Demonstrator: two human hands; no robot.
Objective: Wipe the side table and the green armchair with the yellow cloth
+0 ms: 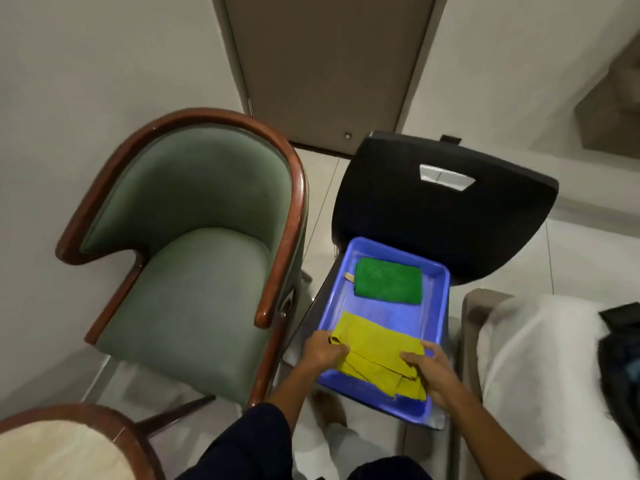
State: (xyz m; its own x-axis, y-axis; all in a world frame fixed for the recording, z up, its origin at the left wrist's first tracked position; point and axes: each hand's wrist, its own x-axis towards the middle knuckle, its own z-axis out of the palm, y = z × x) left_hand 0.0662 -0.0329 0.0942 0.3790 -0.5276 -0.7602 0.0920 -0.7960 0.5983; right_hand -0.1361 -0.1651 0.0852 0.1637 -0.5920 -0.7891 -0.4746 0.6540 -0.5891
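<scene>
The left hand [323, 351] is gripping the left edge of the yellow cloth [375, 355], its fingers curled over a bunched fold there, while the right hand [431, 370] is pressing down on the cloth's near right part, fingers closed over a rumpled layer. The cloth is lying between the two hands, spread across the near half of a blue plastic tray [434, 306], partly folded, with its far edge lying flat and its near edge creased into several overlapping flaps. Both wrists are reaching in from the bottom of the view, the left forearm coming out of a dark sleeve [242, 441].

Farther back in the same tray a folded green cloth [388, 280] is lying flat, well apart from the yellow one, with a bare blue strip between them. The tray is sitting on the seat of a black plastic chair [443, 209] whose backrest has a cut-out handle slot.

Just beside that chair, to the left, the green armchair [194, 271] is standing with its curved brown wooden frame and empty seat. At the lower left corner the round wooden-rimmed side table [52, 448] is showing only in part. White bedding [540, 375] is lying to the right of the tray.
</scene>
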